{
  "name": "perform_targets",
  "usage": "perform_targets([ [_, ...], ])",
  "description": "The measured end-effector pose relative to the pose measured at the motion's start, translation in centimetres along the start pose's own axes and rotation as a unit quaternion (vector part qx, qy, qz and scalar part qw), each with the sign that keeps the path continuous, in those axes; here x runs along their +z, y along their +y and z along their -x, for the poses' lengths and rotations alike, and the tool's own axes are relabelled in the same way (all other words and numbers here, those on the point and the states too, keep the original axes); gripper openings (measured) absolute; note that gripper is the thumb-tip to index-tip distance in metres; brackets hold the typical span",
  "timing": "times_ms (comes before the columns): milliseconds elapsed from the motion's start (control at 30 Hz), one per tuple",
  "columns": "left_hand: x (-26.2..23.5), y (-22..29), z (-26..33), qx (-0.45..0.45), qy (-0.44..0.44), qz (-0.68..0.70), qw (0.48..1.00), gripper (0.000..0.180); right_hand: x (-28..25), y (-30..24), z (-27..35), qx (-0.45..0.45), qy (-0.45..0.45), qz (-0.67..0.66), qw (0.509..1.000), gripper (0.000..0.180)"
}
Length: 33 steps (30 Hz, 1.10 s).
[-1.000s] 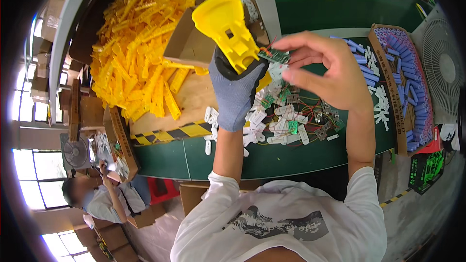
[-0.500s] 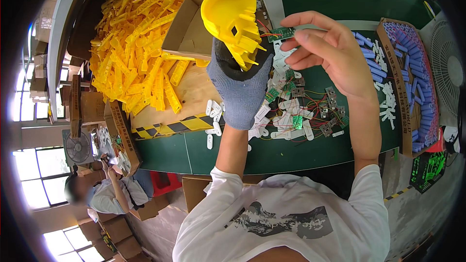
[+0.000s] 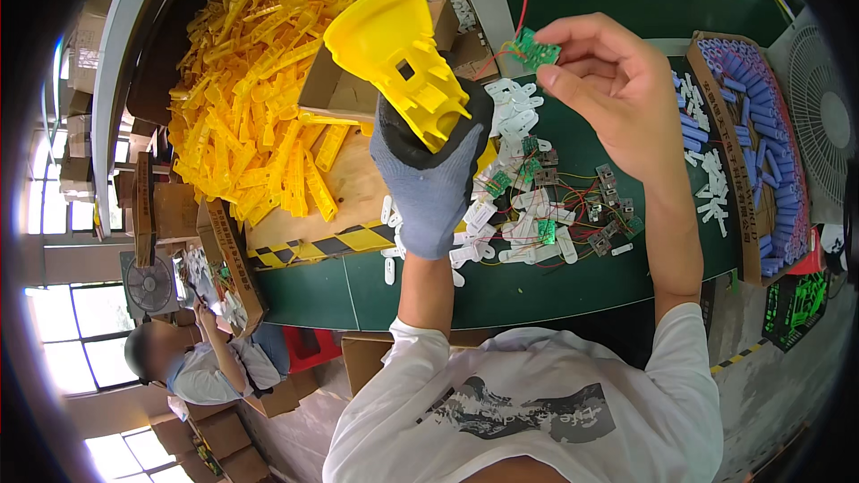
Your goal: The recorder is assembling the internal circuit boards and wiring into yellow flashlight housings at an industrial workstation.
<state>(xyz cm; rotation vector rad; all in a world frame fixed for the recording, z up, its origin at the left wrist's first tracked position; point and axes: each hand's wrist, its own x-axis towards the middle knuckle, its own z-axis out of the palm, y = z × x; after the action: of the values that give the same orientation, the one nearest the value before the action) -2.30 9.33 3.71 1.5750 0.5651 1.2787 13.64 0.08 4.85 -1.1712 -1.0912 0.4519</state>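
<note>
My left hand (image 3: 420, 188), in a grey-blue glove with a dark palm, is closed around the narrow end of a yellow plastic housing (image 3: 394, 49). The housing's wide, flared end points up and away, its ribbed inside facing me. In my bare right hand (image 3: 604, 80) a small green circuit board (image 3: 535, 52) is pinched between thumb and fingers, to the right of the housing. Red and yellow wires trail off the board. Beneath both hands lie white plastic pieces (image 3: 528, 224) mixed with wired circuit boards (image 3: 601, 207).
Yellow plastic parts (image 3: 268, 107) are heaped at left beside an open cardboard box (image 3: 344, 76). At right, a carton (image 3: 747, 170) holds blue cylindrical cells, near a fan (image 3: 819, 116). A black-and-yellow taped edge (image 3: 327, 244) borders the wooden board. Another person (image 3: 210, 362) sits at far left.
The yellow housing has moved left and turned, showing more of its inside. The circuit board has tilted to face me more, its wires now apart from the housing.
</note>
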Motion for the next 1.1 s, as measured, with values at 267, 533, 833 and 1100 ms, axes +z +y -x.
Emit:
perform_targets([
  [267,-0.7,0.4,-1.2,-0.076,0.004,0.071,0.995,0.049,-0.5,-1.4,0.9,-0.147,-0.011,0.248,0.957,0.026],
  [533,-1.1,-1.8,-1.8,-0.045,0.002,0.130,0.990,0.055,-0.6,-3.0,1.6,-0.351,-0.069,0.307,0.882,0.022],
  [833,-1.0,-0.7,0.2,-0.142,-0.119,0.125,0.975,0.057,-1.2,-1.7,0.1,-0.284,-0.077,0.177,0.939,0.020],
  [1100,0.5,-0.5,-0.2,-0.123,-0.128,0.153,0.972,0.049,-1.1,-0.1,-0.2,-0.213,-0.112,0.141,0.960,0.018],
])
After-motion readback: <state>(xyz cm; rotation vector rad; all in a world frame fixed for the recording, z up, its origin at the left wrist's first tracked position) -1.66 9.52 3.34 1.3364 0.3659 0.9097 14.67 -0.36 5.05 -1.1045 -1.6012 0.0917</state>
